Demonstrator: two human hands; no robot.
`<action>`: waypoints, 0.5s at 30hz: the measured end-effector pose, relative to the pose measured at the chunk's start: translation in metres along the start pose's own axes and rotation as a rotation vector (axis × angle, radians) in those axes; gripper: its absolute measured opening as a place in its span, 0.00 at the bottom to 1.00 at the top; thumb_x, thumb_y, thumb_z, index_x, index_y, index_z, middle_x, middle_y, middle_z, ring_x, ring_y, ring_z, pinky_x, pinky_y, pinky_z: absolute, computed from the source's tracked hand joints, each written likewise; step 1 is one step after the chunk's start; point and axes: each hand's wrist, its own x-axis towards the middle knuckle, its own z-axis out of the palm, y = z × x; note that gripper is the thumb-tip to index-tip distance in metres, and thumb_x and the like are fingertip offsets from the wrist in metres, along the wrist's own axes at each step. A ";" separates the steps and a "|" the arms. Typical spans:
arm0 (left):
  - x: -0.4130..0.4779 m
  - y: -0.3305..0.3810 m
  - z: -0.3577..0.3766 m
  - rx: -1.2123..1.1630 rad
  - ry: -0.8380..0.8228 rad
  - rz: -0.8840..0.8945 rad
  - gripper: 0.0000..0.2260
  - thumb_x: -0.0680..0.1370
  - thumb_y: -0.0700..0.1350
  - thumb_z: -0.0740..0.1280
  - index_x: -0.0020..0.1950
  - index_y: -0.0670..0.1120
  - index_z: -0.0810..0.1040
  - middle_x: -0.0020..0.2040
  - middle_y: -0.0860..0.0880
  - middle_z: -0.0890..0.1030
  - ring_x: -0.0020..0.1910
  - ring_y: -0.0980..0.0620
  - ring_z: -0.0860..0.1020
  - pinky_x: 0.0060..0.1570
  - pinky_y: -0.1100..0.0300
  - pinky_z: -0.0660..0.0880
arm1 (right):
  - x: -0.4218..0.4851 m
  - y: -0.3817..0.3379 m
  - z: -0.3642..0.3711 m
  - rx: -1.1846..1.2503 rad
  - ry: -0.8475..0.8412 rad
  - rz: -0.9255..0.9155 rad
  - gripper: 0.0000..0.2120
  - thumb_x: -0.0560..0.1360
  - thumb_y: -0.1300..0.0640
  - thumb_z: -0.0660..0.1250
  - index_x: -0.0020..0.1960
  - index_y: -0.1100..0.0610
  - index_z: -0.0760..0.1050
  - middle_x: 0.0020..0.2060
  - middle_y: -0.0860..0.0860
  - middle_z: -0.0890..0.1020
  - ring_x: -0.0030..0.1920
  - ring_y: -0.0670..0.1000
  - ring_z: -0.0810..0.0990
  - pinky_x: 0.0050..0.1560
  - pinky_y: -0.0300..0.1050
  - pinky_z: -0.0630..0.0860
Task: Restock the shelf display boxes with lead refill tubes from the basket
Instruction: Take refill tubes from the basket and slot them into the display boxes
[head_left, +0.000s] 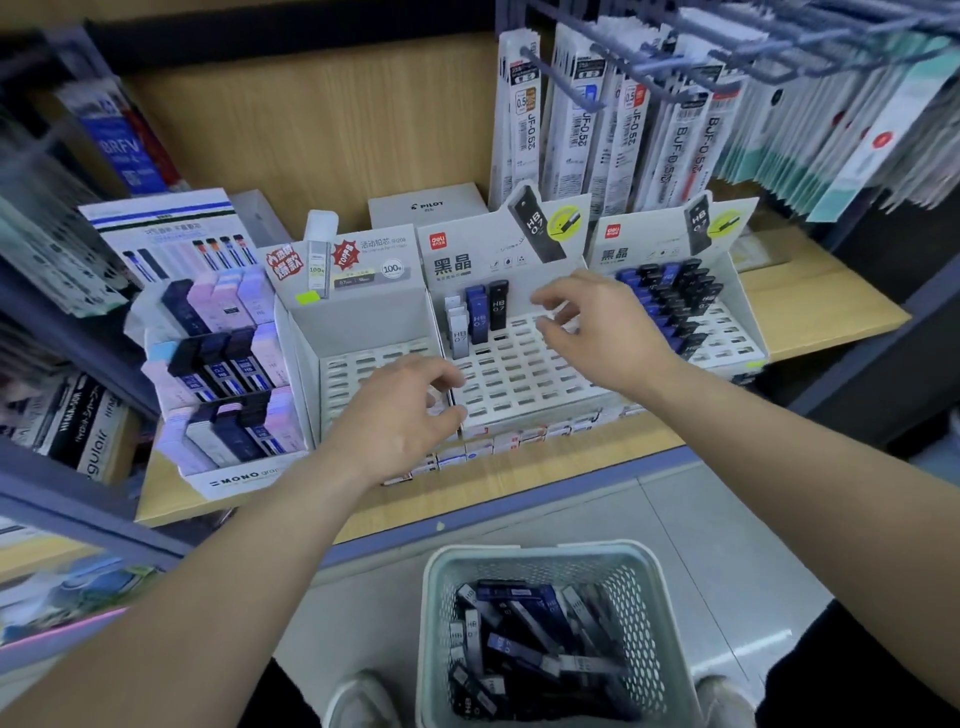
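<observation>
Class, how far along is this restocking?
Done: the right display box is partly filled; the middle display box holds few lead refill tubes. In hand: the right hand reaches over it, no tube visible. Left: the left display box looks empty; the basket holds many more.

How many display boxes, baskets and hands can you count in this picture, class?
Display boxes: 4
Basket: 1
Hands: 2
Total: 7
</observation>
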 end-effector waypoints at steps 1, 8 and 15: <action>-0.006 0.003 0.002 -0.004 -0.014 0.015 0.11 0.77 0.49 0.71 0.59 0.55 0.78 0.53 0.57 0.78 0.48 0.56 0.78 0.53 0.57 0.74 | -0.011 0.000 -0.007 0.004 -0.014 0.011 0.11 0.78 0.57 0.69 0.60 0.54 0.80 0.51 0.49 0.79 0.48 0.49 0.80 0.52 0.47 0.78; -0.061 0.005 0.053 0.046 -0.280 0.131 0.09 0.78 0.49 0.70 0.58 0.52 0.79 0.52 0.57 0.79 0.46 0.57 0.78 0.48 0.61 0.74 | -0.112 0.017 -0.029 -0.042 -0.297 0.198 0.04 0.78 0.50 0.69 0.51 0.49 0.81 0.48 0.43 0.82 0.46 0.44 0.81 0.44 0.39 0.76; -0.105 -0.021 0.151 0.129 -0.581 0.082 0.13 0.79 0.51 0.69 0.62 0.50 0.77 0.58 0.52 0.79 0.49 0.55 0.74 0.47 0.62 0.68 | -0.195 0.061 0.009 -0.191 -0.559 0.366 0.18 0.79 0.48 0.68 0.66 0.53 0.76 0.61 0.50 0.80 0.54 0.51 0.79 0.54 0.42 0.72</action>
